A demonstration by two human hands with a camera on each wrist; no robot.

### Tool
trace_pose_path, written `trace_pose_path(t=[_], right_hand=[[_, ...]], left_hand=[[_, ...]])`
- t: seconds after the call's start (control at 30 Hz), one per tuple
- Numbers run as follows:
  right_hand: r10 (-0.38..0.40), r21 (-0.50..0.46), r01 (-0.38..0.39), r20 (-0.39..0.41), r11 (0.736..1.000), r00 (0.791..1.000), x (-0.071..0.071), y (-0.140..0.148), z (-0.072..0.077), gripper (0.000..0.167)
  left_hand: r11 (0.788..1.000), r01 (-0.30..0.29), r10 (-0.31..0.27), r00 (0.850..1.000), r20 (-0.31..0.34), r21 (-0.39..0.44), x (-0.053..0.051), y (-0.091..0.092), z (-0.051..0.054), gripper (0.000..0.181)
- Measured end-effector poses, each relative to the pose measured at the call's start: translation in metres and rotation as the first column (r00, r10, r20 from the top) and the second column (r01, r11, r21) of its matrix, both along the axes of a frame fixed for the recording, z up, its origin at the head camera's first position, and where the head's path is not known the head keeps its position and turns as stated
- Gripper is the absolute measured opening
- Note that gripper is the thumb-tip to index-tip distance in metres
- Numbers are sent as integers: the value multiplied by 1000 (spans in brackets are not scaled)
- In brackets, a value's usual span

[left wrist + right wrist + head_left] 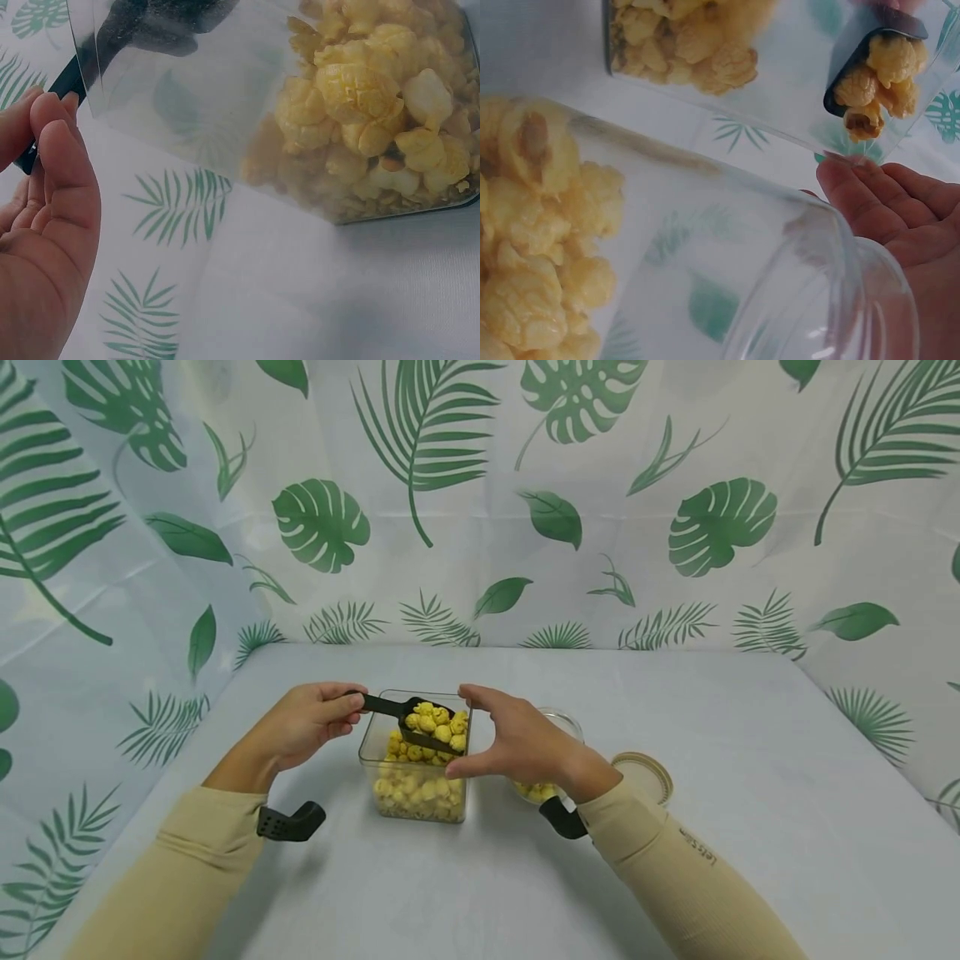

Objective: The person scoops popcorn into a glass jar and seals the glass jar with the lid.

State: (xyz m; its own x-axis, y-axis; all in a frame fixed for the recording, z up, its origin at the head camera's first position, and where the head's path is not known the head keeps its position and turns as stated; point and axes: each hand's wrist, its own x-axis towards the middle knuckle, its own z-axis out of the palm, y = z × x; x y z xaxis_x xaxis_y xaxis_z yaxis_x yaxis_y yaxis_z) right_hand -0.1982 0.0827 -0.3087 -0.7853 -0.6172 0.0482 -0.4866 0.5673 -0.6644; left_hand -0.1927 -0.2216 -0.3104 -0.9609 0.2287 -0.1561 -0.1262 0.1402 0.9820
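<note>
Beige sleeves [663, 860] are seen nearest the camera, reaching in from the near side of a clear square box [371, 737], and a black mount [292, 823] is worn at the left wrist. Just left of the box, the handle of a black scoop [396, 707] is pinched between the thumb and fingers of the left hand [311, 718]. Its handle is stretched out over the box's left rim, while its bowl is held within the upper part of the box, loaded with yellow popcorn [433, 725]. More popcorn is heaped in the box beneath it.

At the box's right side, the right hand [528, 739] is spread, its fingers fairly straight and laid against the far corner, its thumb near the front corner. Just right of the box, partly hidden by that hand, a clear jar [564, 718] with popcorn in it is seen. Farther right of the box, a gold-rimmed lid [647, 777] is laid on the table [420, 893]. Beyond the box, a leaf-printed cloth [465, 552] is hung.
</note>
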Motion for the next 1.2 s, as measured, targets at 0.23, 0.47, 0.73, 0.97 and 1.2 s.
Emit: trace_pose_path(t=[0.23, 0.47, 0.73, 0.97, 1.2], right_hand=[[3, 1, -3, 1, 1000, 1000, 0, 0, 0, 105], [-2, 6, 2, -2, 1000, 1000, 0, -1, 0, 106], [-6, 5, 6, 3, 1000, 1000, 1, -2, 1, 105], [-5, 7, 5, 2, 1000, 1000, 1, -1, 1, 106], [-8, 6, 8, 10, 1000, 1000, 1, -1, 1, 106]], left_hand=[[998, -32, 32, 999, 5, 58, 1, -2, -4, 47], [991, -64, 65, 998, -5, 114, 2, -3, -10, 49], [976, -129, 132, 991, -5, 178, 4, 3, -13, 48], [976, -130, 134, 991, -9, 176, 5, 7, -15, 49], [981, -124, 127, 992, -12, 153, 5, 5, -19, 51]])
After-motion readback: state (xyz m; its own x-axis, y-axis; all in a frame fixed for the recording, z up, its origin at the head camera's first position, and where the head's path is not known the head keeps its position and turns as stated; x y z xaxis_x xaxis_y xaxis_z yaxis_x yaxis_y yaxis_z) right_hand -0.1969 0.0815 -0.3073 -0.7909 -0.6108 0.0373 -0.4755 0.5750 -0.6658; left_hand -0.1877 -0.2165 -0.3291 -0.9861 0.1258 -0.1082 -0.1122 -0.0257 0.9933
